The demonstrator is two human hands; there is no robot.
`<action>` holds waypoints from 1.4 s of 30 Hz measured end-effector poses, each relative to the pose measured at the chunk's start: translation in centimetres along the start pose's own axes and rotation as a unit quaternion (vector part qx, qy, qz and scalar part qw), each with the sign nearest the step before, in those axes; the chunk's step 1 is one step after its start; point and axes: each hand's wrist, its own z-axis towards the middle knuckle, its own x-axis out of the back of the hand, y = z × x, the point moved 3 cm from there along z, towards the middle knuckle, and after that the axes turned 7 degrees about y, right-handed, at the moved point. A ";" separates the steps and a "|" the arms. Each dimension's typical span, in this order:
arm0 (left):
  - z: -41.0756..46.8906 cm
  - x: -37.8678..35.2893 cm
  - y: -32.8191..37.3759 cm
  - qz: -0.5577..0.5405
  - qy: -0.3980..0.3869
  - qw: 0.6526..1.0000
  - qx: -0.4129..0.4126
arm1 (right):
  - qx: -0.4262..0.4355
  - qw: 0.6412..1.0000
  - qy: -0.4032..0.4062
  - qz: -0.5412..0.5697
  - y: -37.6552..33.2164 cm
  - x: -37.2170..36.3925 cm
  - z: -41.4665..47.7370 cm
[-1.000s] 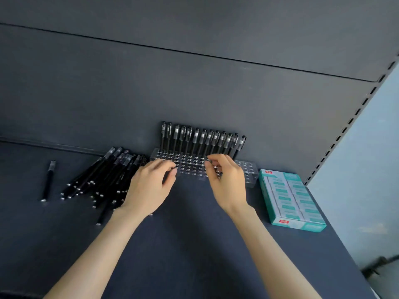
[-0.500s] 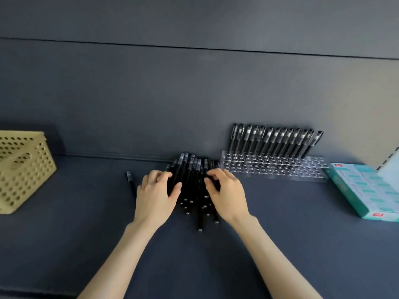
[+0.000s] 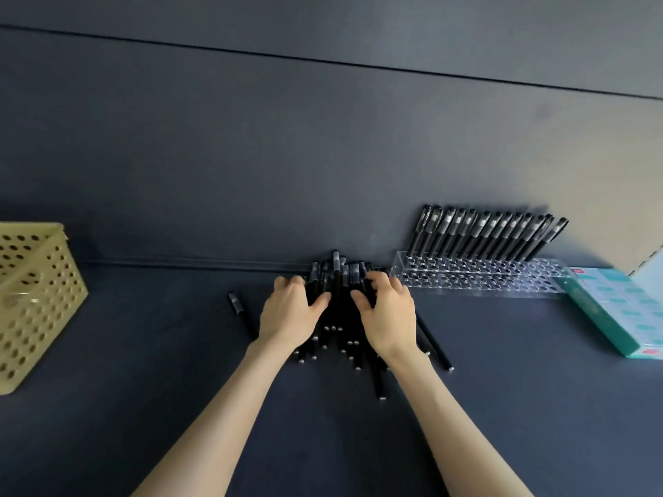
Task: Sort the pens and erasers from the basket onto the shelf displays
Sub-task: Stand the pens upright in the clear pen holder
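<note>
A pile of loose black pens [image 3: 337, 278] lies on the dark shelf against the back wall. My left hand [image 3: 290, 312] cups the pile from the left, fingers curled over the pens. From the other side my right hand [image 3: 389, 315] does the same, thumb turned inward. One stray pen [image 3: 238, 308] lies left of the pile, another [image 3: 436, 344] slants out to the right. A clear acrylic rack [image 3: 502, 283] stands right of the pile with a row of black pens [image 3: 484, 234] upright in its back holes. A teal eraser box [image 3: 610, 310] lies at the far right.
A yellow perforated basket [image 3: 36, 306] stands at the left edge of the shelf. The dark back wall rises straight behind the pile and the rack. Bare shelf surface stretches between the basket and the stray pen, and in front of the rack.
Both hands left the acrylic rack, moved left to the loose pen pile and closed in around it. The view swung left, bringing the basket into sight.
</note>
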 end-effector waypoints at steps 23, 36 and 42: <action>0.2 1.1 -0.5 -0.309 -0.055 0.947 0.062 | -0.081 0.959 0.030 0.271 0.3 1.4 1.2; -5.9 -4.6 11.8 -0.394 -0.142 0.908 -0.014 | -0.028 0.884 0.034 0.466 8.4 10.4 2.2; -8.8 -10.6 19.2 -0.388 -0.106 0.915 -0.014 | -0.014 0.889 0.043 0.456 16.1 16.4 3.9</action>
